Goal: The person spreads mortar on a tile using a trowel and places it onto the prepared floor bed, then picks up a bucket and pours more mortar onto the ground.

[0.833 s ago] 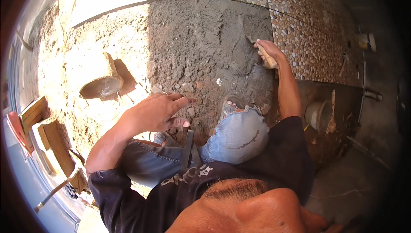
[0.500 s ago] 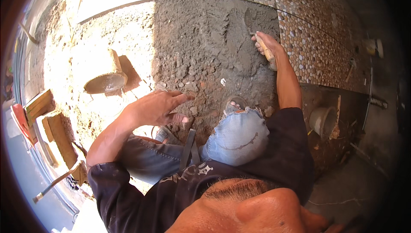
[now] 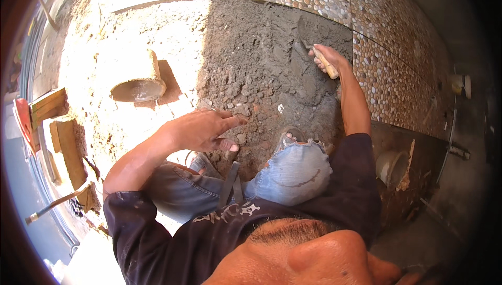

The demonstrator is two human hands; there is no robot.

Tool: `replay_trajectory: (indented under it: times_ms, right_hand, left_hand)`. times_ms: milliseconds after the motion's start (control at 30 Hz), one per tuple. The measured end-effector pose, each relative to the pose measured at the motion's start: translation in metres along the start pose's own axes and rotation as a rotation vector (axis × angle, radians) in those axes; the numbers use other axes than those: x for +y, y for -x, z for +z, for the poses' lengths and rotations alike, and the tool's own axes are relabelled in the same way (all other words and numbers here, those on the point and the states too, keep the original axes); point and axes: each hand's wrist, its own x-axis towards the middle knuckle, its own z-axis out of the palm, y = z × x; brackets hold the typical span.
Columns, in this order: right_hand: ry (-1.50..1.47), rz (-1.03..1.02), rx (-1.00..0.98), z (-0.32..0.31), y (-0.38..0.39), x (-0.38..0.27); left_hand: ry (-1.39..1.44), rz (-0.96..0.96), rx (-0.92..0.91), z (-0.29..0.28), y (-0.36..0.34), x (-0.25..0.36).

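Note:
My right hand [image 3: 329, 58] is closed around the wooden handle of a trowel [image 3: 326, 64]. The trowel's blade lies against wet grey mortar [image 3: 256, 39], close to the edge of the pebble-patterned tiles [image 3: 389, 70]. Over the rougher, crumbly part of the bed hovers my left hand [image 3: 204, 129], its fingers loosely stretched and apart, with nothing in it. My knees are bent beneath me, and one sandalled foot shows at the near edge of the mortar.
A mortar-caked bucket [image 3: 138, 83] lies on its side at left, in bright sunlight. Wood pieces [image 3: 68, 146] and a hammer-like tool [image 3: 57, 205] are farther left. Another round container [image 3: 391, 167] sits in shade at right, below the tiles. A pale tub [image 3: 461, 86] stands beyond them.
The whole view has shifted, so the floor appears farther right. Against the tile edge, my right hand and the trowel have moved slightly left and nearer. My left hand stays raised and open.

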Motion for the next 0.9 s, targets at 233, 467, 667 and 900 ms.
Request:
replay_trajectory:
  times_ms: [233, 467, 667, 900]
  right_hand:
    - [0.537, -0.028, -0.188, 0.03, 0.055, 0.003]
    - [1.412, -0.276, 0.345, 0.002, 0.024, -0.013]
    - [1.294, -0.213, 0.463, -0.006, -0.011, -0.021]
    - [1.288, -0.226, 0.598, -0.08, -0.036, 0.065]
  left_hand:
    - [-0.012, 0.045, -0.002, 0.005, -0.007, -0.001]
    - [0.008, 0.027, -0.022, 0.002, -0.011, -0.001]
    - [0.014, 0.001, 0.032, 0.004, -0.005, -0.008]
    - [-0.027, 0.118, 0.065, 0.005, 0.017, 0.006]
